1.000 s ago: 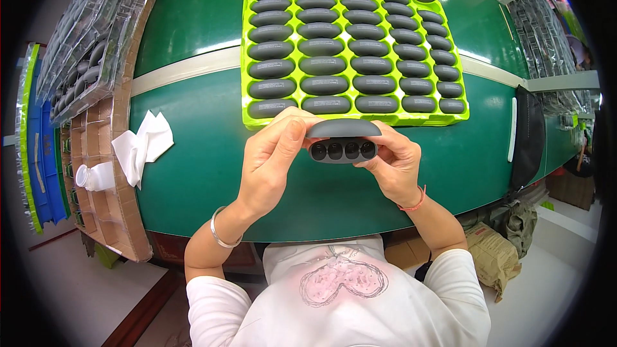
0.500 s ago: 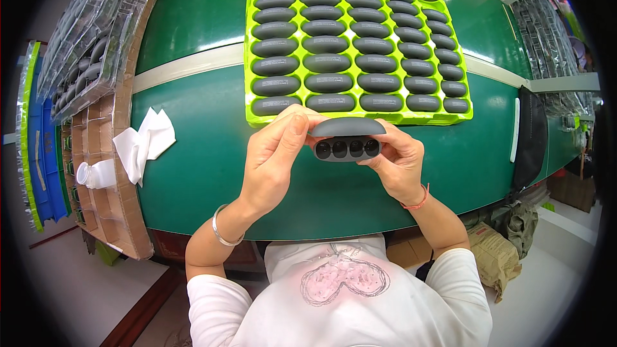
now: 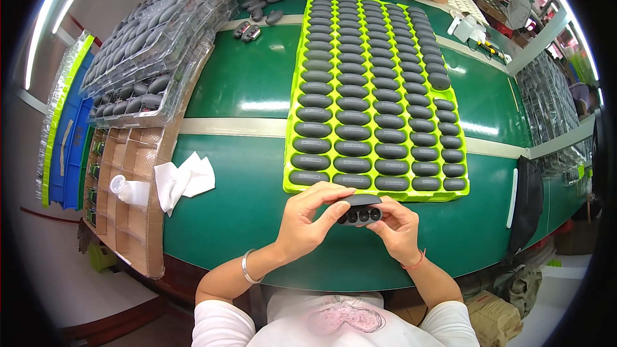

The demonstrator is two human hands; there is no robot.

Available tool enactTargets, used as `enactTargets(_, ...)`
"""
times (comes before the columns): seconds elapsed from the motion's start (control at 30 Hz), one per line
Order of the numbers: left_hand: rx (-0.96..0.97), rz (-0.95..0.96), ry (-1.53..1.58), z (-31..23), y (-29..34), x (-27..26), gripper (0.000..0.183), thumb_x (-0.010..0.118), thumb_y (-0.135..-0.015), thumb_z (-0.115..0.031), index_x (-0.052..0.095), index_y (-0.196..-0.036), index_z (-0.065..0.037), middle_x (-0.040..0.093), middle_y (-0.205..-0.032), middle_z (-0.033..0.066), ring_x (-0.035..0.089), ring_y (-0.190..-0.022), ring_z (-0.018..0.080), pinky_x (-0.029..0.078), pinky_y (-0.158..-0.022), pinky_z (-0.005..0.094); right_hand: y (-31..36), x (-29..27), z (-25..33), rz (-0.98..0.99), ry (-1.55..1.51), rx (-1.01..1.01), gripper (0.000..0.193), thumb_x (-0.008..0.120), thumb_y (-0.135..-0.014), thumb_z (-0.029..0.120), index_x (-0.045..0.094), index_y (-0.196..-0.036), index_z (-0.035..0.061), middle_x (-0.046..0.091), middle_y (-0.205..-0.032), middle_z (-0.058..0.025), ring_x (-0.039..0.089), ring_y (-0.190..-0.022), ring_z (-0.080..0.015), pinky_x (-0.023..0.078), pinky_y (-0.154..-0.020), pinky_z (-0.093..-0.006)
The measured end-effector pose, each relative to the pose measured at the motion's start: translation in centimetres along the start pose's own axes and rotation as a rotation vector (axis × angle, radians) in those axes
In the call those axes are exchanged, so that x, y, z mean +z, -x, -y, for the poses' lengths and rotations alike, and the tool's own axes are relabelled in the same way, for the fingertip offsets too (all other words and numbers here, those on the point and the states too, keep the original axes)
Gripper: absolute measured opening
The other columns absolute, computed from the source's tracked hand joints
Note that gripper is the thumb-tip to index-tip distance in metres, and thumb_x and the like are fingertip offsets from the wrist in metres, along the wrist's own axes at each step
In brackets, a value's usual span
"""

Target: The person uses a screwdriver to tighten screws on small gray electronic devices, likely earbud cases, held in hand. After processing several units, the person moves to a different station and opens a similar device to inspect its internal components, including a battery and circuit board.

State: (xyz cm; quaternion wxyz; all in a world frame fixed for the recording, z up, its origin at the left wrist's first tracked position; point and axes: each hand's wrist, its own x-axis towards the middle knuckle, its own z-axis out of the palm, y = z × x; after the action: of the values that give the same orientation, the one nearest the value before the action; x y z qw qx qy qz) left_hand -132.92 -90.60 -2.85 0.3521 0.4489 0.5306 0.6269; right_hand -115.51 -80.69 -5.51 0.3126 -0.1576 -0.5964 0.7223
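Observation:
Between my two hands, just off the near edge of a lime-green tray (image 3: 290, 186), is a dark grey oval case (image 3: 364, 200) with its lid raised. A row of round, glossy black sockets or parts faces me inside it. My left hand (image 3: 307, 223) grips the left end, fingers behind the lid and thumb across the front corner. Around the right end, my right hand (image 3: 400, 230) is closed, with thumb and fingers pinching the body. The tray holds several columns of similar dark oval cases (image 3: 352, 148), all lying closed. At its right side, some cases (image 3: 439, 81) rest on top of others.
Left of the tray lie a crumpled white cloth (image 3: 186, 183) and a divided cardboard box (image 3: 154, 231) holding a white bottle (image 3: 130, 191). Behind the box rise stacked clear plastic trays (image 3: 160, 58) of cases. Across the green table (image 3: 244, 218), two people handle cases; loose cases (image 3: 257, 8) lie there.
The view has tilted up, bringing the far side of the table and two people's hands into sight. My left thumb has come onto the case's front corner; both hands still hold it.

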Motion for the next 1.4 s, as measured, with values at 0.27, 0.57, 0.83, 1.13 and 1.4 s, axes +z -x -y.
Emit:
enactTargets(0.27,0.162,-0.027,-0.153,0.3,0.0,0.5,0.024,0.071,-0.078,-0.004,0.065,-0.101,0.000,0.064,-0.098,0.0102,0.061,-0.089,0.0186,0.049,-0.078,0.0284,-0.3,0.0,0.1,-0.050,-0.063,0.066,0.024,0.060,-0.084,-0.006,0.057,-0.108,-0.0064,0.060,-0.103,-0.0137,0.063,-0.090,-0.0216,0.054,-0.081,-0.0326)
enactTargets(0.57,0.110,-0.046,-0.276,0.1,0.0,0.8,0.038,0.077,-0.071,-0.007,0.063,-0.105,-0.001,0.065,-0.092,0.0089,0.062,-0.080,0.0163,0.051,-0.071,0.0272,-0.2,-0.3,-0.2,-0.054,-0.047,0.043,0.026,0.061,-0.085,-0.004,0.056,-0.111,-0.0064,0.057,-0.109,-0.0139,0.063,-0.093,-0.0219,0.053,-0.082,-0.0320)
enactTargets(0.83,0.302,-0.099,-0.442,0.9,0.0,0.9,0.037,0.079,-0.068,-0.007,0.063,-0.101,-0.001,0.065,-0.089,0.0100,0.061,-0.074,0.0179,0.050,-0.066,0.0274,-0.3,0.0,-0.1,-0.057,-0.064,0.072,0.033,0.060,-0.086,-0.002,0.052,-0.118,-0.0066,0.055,-0.112,-0.0128,0.061,-0.097,-0.0216,0.051,-0.085,-0.0326)
enactTargets(1.13,0.342,-0.087,-0.497,0.9,-0.2,0.9,0.039,0.080,-0.066,-0.005,0.064,-0.101,-0.001,0.064,-0.084,0.0095,0.060,-0.071,0.0183,0.049,-0.063,0.0279,-0.4,-0.3,0.0,-0.027,-0.073,0.066,0.037,0.062,-0.085,0.000,0.051,-0.120,-0.0055,0.050,-0.117,-0.0111,0.056,-0.106,-0.0212,0.051,-0.090,-0.0341)
enactTargets(1.4,0.282,-0.057,-0.521,1.5,-0.1,1.0,0.042,0.078,-0.065,-0.003,0.063,-0.105,0.000,0.062,-0.086,0.0099,0.059,-0.070,0.0187,0.048,-0.063,0.0280,-0.6,0.6,0.3,-0.107,-0.080,0.040,0.040,0.062,-0.083,-0.004,0.050,-0.121,-0.0044,0.050,-0.113,-0.0099,0.056,-0.103,-0.0194,0.051,-0.089,-0.0330)
